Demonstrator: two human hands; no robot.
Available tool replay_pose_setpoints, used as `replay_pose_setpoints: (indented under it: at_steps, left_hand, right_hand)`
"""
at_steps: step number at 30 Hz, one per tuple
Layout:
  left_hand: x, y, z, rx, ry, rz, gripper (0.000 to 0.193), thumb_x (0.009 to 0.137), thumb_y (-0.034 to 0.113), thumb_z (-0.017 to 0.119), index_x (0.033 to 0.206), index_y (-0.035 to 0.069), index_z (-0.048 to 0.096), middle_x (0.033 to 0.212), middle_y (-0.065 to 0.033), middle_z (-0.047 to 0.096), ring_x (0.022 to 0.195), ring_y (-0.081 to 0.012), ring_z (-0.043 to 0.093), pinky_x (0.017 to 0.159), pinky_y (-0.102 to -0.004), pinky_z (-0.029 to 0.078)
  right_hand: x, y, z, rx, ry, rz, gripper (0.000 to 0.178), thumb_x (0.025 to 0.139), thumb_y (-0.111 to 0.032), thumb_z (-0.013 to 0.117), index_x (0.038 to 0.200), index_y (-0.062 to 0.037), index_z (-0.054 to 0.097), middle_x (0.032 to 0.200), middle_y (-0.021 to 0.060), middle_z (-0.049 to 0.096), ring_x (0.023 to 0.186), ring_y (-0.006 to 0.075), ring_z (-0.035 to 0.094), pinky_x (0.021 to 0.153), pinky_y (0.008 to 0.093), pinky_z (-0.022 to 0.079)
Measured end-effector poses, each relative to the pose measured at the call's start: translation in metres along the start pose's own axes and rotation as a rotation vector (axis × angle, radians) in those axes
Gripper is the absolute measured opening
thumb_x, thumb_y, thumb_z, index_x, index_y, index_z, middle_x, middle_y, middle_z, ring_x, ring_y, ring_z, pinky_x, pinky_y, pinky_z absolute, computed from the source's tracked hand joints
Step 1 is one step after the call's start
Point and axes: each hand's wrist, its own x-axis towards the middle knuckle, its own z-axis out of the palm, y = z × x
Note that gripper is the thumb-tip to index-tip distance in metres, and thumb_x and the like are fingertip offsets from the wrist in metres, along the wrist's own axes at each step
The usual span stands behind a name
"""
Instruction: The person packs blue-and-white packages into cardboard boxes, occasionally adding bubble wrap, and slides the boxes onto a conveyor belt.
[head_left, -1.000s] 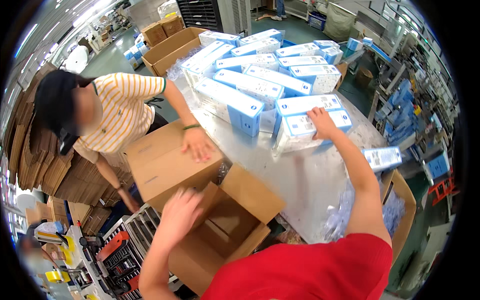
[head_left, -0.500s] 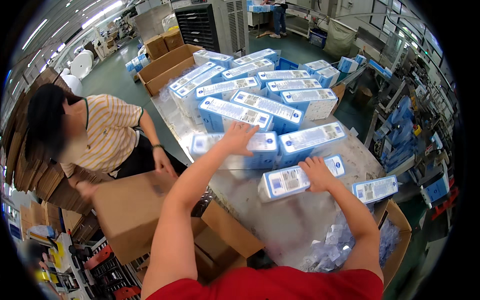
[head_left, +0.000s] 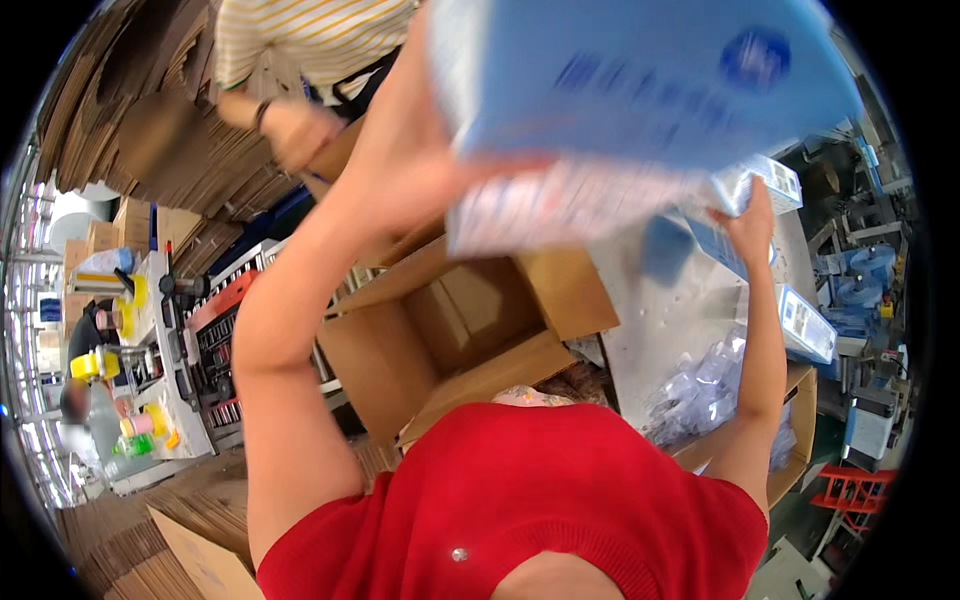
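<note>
The left arm (head_left: 290,330) rises from the lower edge, bends sharply at the elbow, and angles up and inward. Above its forearm is a co-worker's hand (head_left: 303,132). The left hand (head_left: 420,185) is gripping a blue-and-white box (head_left: 640,85), fingers along its lower edge; the box is raised close to the camera, above and beyond an open carton (head_left: 375,355). Right of the carton is the metal table (head_left: 635,335), with clear plastic pieces (head_left: 700,390) on it. Farther right, the right arm (head_left: 765,370) reaches forward, nearly straight. The right hand (head_left: 750,230) seems, through the blur, closed around a second box (head_left: 715,243) over the table. Another box (head_left: 805,328) sits just beyond that forearm.
</note>
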Motion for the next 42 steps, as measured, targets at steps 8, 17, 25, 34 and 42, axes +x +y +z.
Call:
replay_pose_setpoints:
  at_steps: [8,17,25,34,42]
  left_hand:
    - [-0.264,-0.120,0.056,0.638,-0.259,-0.521,0.066,0.066,0.017,0.078,0.121,0.002,0.044,0.109,-0.0217,0.055,0.098,-0.0413,0.056,0.083,-0.0468,0.045]
    - [-0.339,-0.210,0.190,0.668,-0.453,-0.626,0.070,0.066,0.005,0.057,0.131,-0.008,0.033,0.115,-0.0298,0.048,0.091,-0.0402,0.055,0.079,-0.0454,0.048]
    - [-0.284,-0.225,0.175,0.585,-1.289,-0.623,0.049,0.083,0.029,0.062,0.122,-0.001,0.053,0.123,-0.0219,0.055,0.111,-0.0350,0.056,0.089,-0.0450,0.047]
    - [0.065,-0.154,0.186,0.342,-0.554,0.224,0.032,0.079,0.009,0.062,0.110,0.004,0.058,0.103,-0.0179,0.059,0.097,-0.0382,0.056,0.085,-0.0448,0.047]
    - [0.294,-0.281,0.260,1.039,-0.571,0.252,0.090,0.058,0.024,0.084,0.132,0.001,0.038,0.134,-0.0165,0.045,0.124,-0.0370,0.041,0.105,-0.0437,0.034]
  right_hand:
    - [0.005,-0.219,-0.066,1.018,-0.464,0.060,0.046,0.061,-0.012,0.080,0.102,0.0020,0.062,0.099,0.0144,0.066,0.089,0.0282,0.064,0.081,0.0376,0.050]
    - [-0.137,-0.354,0.144,0.227,-0.799,-0.979,0.056,0.054,-0.021,0.074,0.106,-0.0059,0.056,0.097,0.0134,0.058,0.095,0.0310,0.055,0.079,0.0416,0.042]
    - [-0.078,-0.270,0.124,0.451,-0.845,-0.890,0.017,0.073,-0.022,0.064,0.078,-0.0058,0.062,0.087,0.0124,0.065,0.082,0.0319,0.063,0.072,0.0431,0.052]
    - [0.089,0.134,0.058,-0.352,-0.427,-0.169,0.086,0.055,-0.009,0.075,0.133,-0.0052,0.041,0.122,0.0167,0.051,0.116,0.0362,0.046,0.100,0.0428,0.037]
    - [0.031,0.024,0.029,0.008,-0.548,-0.367,0.096,0.054,-0.036,0.082,0.135,-0.0056,0.041,0.108,0.0187,0.052,0.101,0.0354,0.051,0.087,0.0437,0.042]
